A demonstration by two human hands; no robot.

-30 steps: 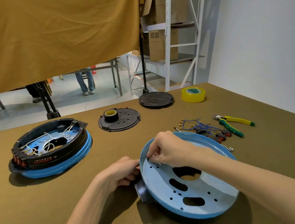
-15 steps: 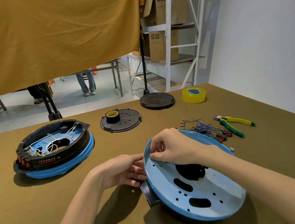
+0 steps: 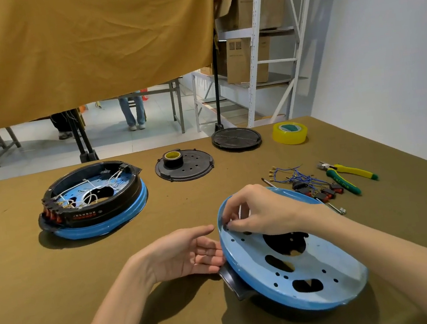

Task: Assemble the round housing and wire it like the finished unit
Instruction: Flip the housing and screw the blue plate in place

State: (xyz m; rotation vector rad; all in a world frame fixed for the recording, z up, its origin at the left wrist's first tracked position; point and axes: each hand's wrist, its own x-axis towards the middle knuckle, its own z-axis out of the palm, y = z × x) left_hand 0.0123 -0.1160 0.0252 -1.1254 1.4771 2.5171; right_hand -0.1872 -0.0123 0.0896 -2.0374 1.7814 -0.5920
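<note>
We are early in the build: our right hand pinches something small, hard to make out, at a hole on the blue plate, right of the finished unit; our left hand, fingers straight, steadies its rim. Next, we judge, it needs seating squarely

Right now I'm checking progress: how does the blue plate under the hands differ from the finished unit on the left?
The blue plate is bare, with open holes; the finished unit carries a black ring, white wires and red switches. The plate sits tilted, with the left hand at its edge and the right hand at its rim; the unit lies flat, untouched. Both are round and blue.
</note>
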